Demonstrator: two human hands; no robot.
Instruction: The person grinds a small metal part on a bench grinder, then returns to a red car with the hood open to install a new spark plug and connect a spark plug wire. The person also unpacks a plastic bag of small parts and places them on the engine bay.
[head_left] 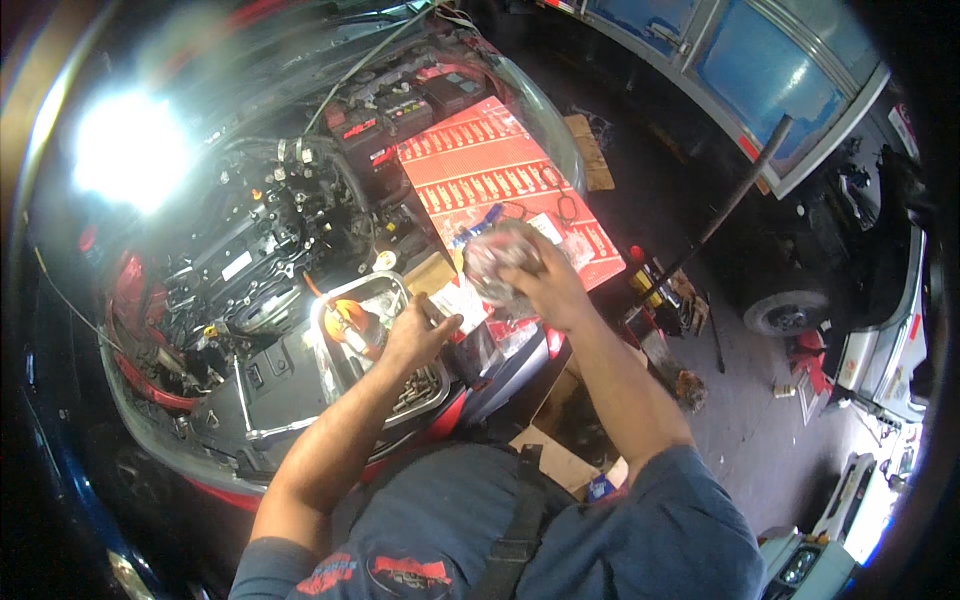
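Observation:
In my right hand [548, 285] is a crumpled greyish bundle [503, 262], blurred and with reddish patches; whether it is cloth or plastic I cannot tell. The fingers close over its right side, above the red patterned sheet [480, 185]. Lower and to the left, my left hand [415, 335] is curled with thumb and fingers close together, and what it may hold is hidden. It hovers over a metal tray [436, 398] holding loose metal parts and an orange round object [348, 322]. A white paper packet [462, 303] lies between the two hands.
The open engine bay [250, 260] spreads to the left, with a battery [375, 128] behind the sheet. A bright lamp [135, 150] glares at far left. Below my right arm stands an open cardboard box [560, 415]. A long bar [730, 205] leans at right, near a vehicle wheel [787, 314].

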